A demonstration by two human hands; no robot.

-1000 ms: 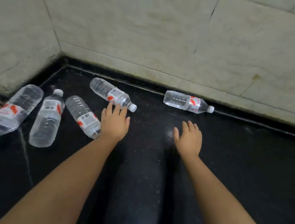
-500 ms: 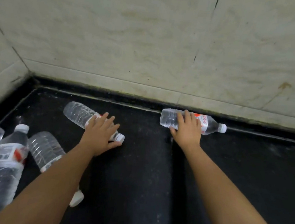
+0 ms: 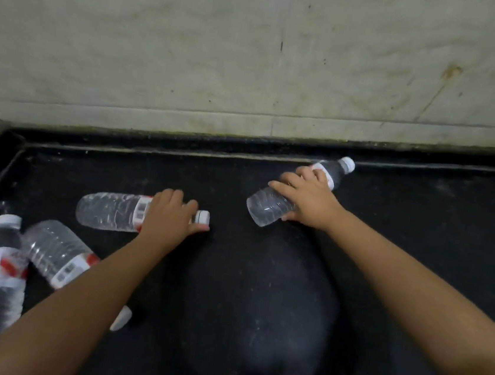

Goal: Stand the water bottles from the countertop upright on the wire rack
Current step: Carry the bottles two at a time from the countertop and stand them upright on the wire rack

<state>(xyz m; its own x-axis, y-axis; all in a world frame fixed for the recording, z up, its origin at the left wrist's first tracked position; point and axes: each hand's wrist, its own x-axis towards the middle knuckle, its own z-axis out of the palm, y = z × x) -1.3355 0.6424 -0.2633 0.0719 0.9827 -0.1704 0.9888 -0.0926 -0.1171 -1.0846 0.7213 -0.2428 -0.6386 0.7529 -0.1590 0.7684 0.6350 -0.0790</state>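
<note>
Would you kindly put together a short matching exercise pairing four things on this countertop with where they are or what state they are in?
Things:
1. bottle under the left hand
2. bottle in the right hand
3. left hand
4. bottle by the left forearm

States:
a. grips a bottle near its cap end
b. tilted, cap toward the wall
c. lies flat, cap pointing right
d. lies untouched, partly hidden by the arm

Pairs: 1-c, 2-b, 3-a, 4-d
</note>
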